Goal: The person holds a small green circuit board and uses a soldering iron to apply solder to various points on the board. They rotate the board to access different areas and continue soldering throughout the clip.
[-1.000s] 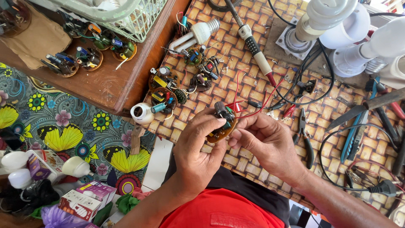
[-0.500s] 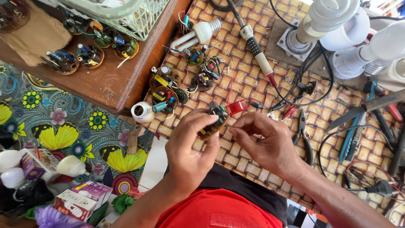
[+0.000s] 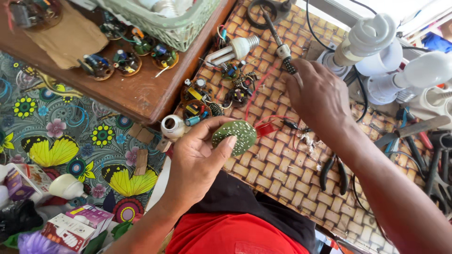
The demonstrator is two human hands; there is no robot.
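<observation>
My left hand (image 3: pixel 200 160): closed in a pinch around a small round green circuit board (image 3: pixel 234 137), thumb on its lower edge, fingers behind; solder side faces up at me.
Board's place: held just above the woven mat worktop (image 3: pixel 282 174), near its left edge, with a red wire (image 3: pixel 270 123) trailing from it towards the right.
Pliers (image 3: pixel 333 171): lying on the mat to the right of the board, apart from both my hands.
My right hand (image 3: pixel 320 96): stretched forward, fingers curled down onto the handle of the soldering iron (image 3: pixel 278 40); I cannot tell whether the grip has fully closed.
Loose driver boards (image 3: pixel 207 99): a cluster of them lies on the mat just beyond the held board, some touching each other.
Wooden board (image 3: pixel 136 91): to the left, carrying more round boards and a green plastic basket (image 3: pixel 174 23).
Far right: spiral lamps (image 3: pixel 365 37) and white bulb housings stand near the iron's cord.
Risk, as I judge it: the iron's cord runs close to the lamps, so lifting it could tug one over; the iron's hot end could brush the loose boards or my left fingers; my two-point pinch could let the board twist if the red wire snags.
</observation>
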